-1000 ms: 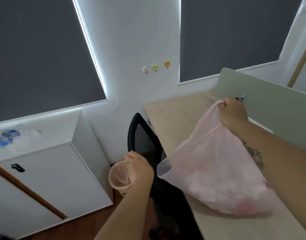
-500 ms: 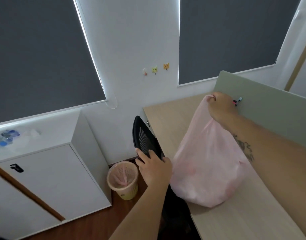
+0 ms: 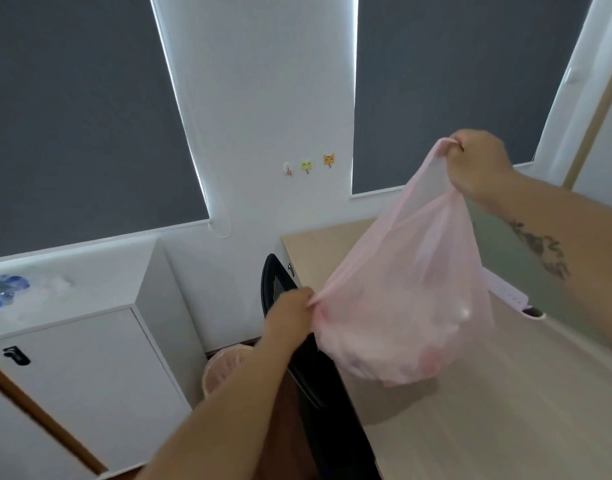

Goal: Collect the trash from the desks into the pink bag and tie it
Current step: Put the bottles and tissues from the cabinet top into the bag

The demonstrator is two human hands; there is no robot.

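The translucent pink bag point(image 3: 412, 299) hangs over the light wooden desk point(image 3: 488, 427), bulging with trash at its bottom. My right hand point(image 3: 477, 164) grips one top corner of the bag high up, near the right window. My left hand point(image 3: 290, 317) pinches the other edge of the bag's mouth lower down, at the left, beside the black chair back. The bag is stretched between the two hands, and its bottom sits at or just above the desk top.
A black mesh chair point(image 3: 297, 358) stands at the desk's left edge. A small pink waste basket point(image 3: 225, 368) sits on the floor by the white cabinet point(image 3: 90, 358). A green-grey desk divider point(image 3: 512, 258) and a white object point(image 3: 512, 299) are behind the bag.
My right hand has lifted the bag higher. My left hand has left the chair back and taken hold of the bag's left edge.
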